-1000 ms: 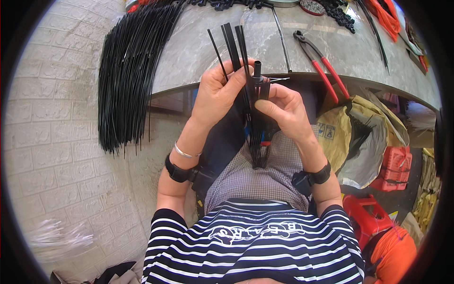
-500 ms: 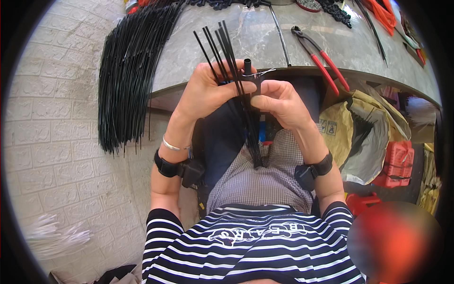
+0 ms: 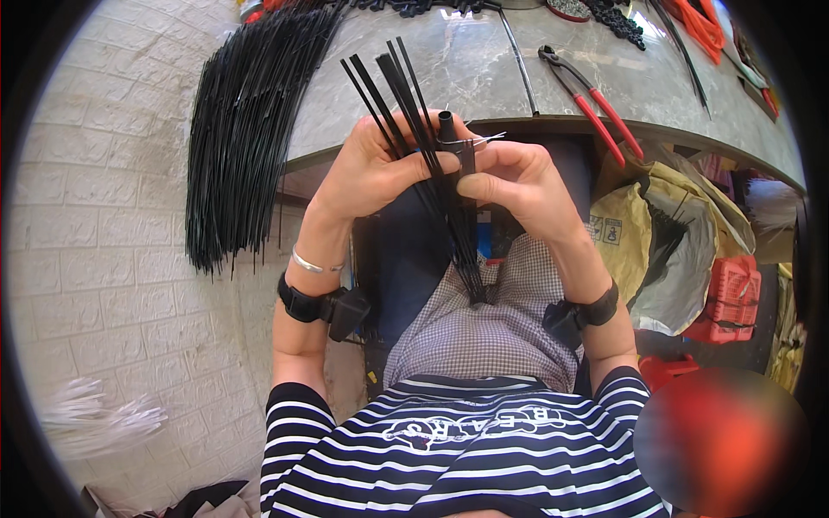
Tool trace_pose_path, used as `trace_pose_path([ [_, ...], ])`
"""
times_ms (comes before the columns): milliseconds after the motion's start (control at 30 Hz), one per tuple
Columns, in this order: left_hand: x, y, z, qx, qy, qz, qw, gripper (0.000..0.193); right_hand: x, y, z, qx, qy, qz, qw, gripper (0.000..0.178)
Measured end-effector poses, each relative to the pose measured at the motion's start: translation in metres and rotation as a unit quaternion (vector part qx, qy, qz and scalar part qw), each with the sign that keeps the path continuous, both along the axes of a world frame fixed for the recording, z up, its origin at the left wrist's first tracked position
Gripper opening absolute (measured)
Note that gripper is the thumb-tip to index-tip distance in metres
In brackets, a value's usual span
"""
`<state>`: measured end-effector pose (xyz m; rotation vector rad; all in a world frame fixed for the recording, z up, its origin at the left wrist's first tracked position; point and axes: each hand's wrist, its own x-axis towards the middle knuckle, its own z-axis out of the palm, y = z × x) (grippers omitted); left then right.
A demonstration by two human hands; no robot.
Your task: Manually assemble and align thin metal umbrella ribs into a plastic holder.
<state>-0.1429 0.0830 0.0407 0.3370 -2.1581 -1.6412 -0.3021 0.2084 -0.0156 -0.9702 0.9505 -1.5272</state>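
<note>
My left hand (image 3: 380, 173) is closed around a loose bundle of thin black strips (image 3: 384, 99), whose upper ends fan out above the fingers. The bundle's lower ends converge over my checked lap. Between my hands stands a short black tube (image 3: 446, 127) with an open top. A thin, pale wire (image 3: 489, 138) circles it, its loose ends sticking out to the right. With thumb and fingers, my right hand (image 3: 518, 180) pinches short-topped black strips (image 3: 467, 160) against the tube's right side. Fingers hide part of the tube and wire.
A thick pile of black strips (image 3: 250, 147) hangs over the left end of the grey table (image 3: 389, 73). Red-handled pliers (image 3: 596, 104) lie at its front edge. To the right are a yellow sack (image 3: 617, 224) holding black strips and a red basket (image 3: 734, 298).
The strips in my left hand lean farther left, and their tops are spread differently. The tube tilts slightly. My right hand keeps its pinch at nearly the same place.
</note>
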Motion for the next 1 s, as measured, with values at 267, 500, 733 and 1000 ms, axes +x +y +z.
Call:
trace_pose_path([
  [267, 0.000, 0.014, 0.002, 0.024, 0.008, 0.029, 0.999, 0.027, 0.005, 0.005, 0.005, -0.024, 0.064, -0.044, 0.997, 0.011],
  [500, -0.004, 0.026, 0.001, 0.031, 0.049, 0.080, 0.995, 0.021, 0.006, 0.008, 0.015, 0.041, -0.021, -0.008, 0.999, 0.012],
  [733, 0.003, 0.018, 0.005, -0.005, -0.011, 0.046, 0.999, 0.027, 0.001, 0.002, 0.013, 0.056, -0.062, 0.039, 0.996, 0.013],
  [1000, -0.004, 0.020, -0.013, 0.085, 0.079, 0.067, 0.991, 0.048, 0.009, 0.009, 0.011, 0.010, -0.038, -0.066, 0.997, 0.013],
])
